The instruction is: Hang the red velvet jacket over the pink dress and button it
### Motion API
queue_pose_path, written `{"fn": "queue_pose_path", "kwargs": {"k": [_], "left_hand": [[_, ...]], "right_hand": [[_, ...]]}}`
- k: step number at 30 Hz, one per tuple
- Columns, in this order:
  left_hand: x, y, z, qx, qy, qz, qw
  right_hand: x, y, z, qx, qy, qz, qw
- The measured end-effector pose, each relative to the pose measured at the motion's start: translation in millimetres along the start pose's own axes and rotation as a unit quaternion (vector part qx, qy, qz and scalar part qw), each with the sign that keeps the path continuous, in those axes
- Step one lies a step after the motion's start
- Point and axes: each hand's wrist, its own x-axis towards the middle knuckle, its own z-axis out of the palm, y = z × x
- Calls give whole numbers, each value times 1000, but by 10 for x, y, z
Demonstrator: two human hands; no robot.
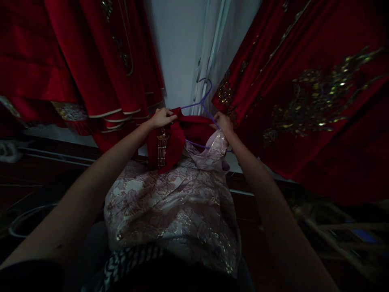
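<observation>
A pale pink brocade dress (179, 198) with a shiny raised pattern hangs before me on a purple hanger (201, 101), whose hook points up. A small red garment (174, 148), like a shawl or short jacket, lies over the dress's top left part. From its front dangles a gold tassel ornament (162, 151). My left hand (163, 117) is closed on the red garment's upper left edge. At the hanger's right arm, my right hand (224, 123) is closed around the dress's shoulder; its fingertips are partly hidden.
Red gowns (100, 61) hang close on the left. More red cloth with gold sequins (304, 101) hangs on the right. A pale wall or door (179, 44) stands between them. Low at the right is a dim wooden frame (343, 227). The light is poor.
</observation>
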Motion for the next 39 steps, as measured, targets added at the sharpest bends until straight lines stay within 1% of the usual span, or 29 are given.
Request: {"fn": "queue_pose_path", "kwargs": {"k": [2,3,4,6,8,11,12,14,16,18,21,23,25,26,28,32,34,36,39], "left_hand": [[-29,42,55,14,14,6,1000],[-41,60,87,18,19,7,1000],[-52,75,122,21,20,6,1000],[-74,98,196,24,18,8,1000],[-108,120,274,28,19,20,999],[-208,158,374,35,28,58,997],[-255,170,395,40,31,71,996],[-358,184,410,53,36,86,994],[-449,184,393,67,39,90,993],[-505,175,363,73,41,94,992],[-523,179,347,79,33,100,991],[-520,202,369,92,34,95,991],[-527,235,407,109,45,89,989],[-536,251,428,116,52,89,988],[-560,280,466,126,64,93,986],[-606,322,513,150,79,89,981],[-623,343,526,168,82,82,979],[-637,362,539,185,85,79,976],[-645,380,554,198,89,77,973]], "right_hand": [[47,134,-87,-70,111,20,991],[58,228,-139,-103,154,20,982],[57,340,-198,-130,184,10,974],[15,617,-325,-156,224,-18,962],[-77,926,-456,-152,254,-13,955],[-258,1320,-623,-152,265,-1,952],[-319,1408,-666,-149,255,0,956],[-434,1501,-737,-136,205,-9,969],[-538,1496,-788,-127,146,-28,981],[-631,1413,-810,-141,122,-38,982],[-726,1207,-759,-212,152,2,965],[-741,1062,-680,-262,192,26,945],[-716,953,-600,-282,234,24,930],[-695,920,-571,-276,250,19,928],[-646,900,-538,-235,268,19,934],[-591,979,-517,-130,265,56,954],[-597,1015,-490,-92,255,61,961],[-613,1027,-448,-58,245,42,967],[-630,1006,-385,-31,237,-16,971]]}}
